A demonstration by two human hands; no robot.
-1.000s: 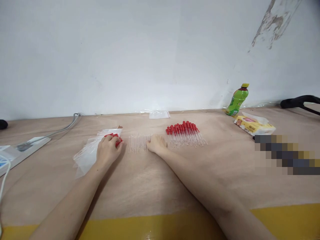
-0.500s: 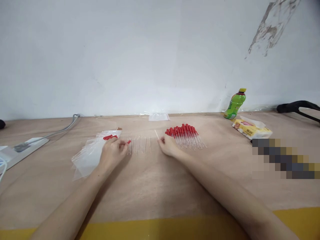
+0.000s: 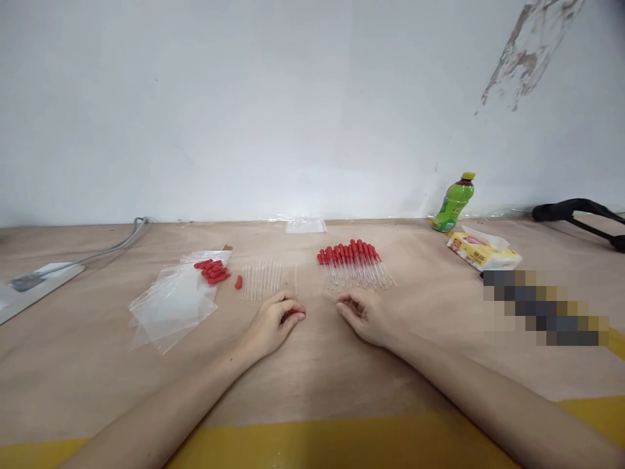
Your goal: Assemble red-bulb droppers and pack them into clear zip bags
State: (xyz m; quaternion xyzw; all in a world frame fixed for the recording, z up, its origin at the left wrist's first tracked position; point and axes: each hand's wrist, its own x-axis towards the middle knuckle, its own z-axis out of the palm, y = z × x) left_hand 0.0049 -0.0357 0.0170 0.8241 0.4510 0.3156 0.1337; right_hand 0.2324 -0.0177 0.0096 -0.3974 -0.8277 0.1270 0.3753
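Observation:
My left hand [image 3: 274, 324] is closed around a red rubber bulb [image 3: 295, 312], which shows between thumb and fingers. Across a small gap, my right hand [image 3: 367, 316] pinches a thin clear glass tube [image 3: 329, 295] that points left and is hard to see. Beyond the hands lies a row of loose glass tubes [image 3: 262, 280], with a single red bulb [image 3: 239, 282] at its left end. Droppers with red bulbs [image 3: 354, 254] lie side by side farther right, bulbs toward the wall. More loose red bulbs [image 3: 213, 271] are heaped on clear plastic bags [image 3: 170, 306].
A green bottle [image 3: 454, 205] and a yellow tissue pack [image 3: 483, 251] stand at the back right, near a black curved object [image 3: 576, 212]. A power strip [image 3: 39, 286] with a grey cable [image 3: 114, 246] lies left. A flat clear bag [image 3: 306, 226] is against the wall.
My left hand has moved right and nearer with a bulb, away from the heap. My right hand has come nearer and right, its tube now lower and pointing left. The view has shifted slightly.

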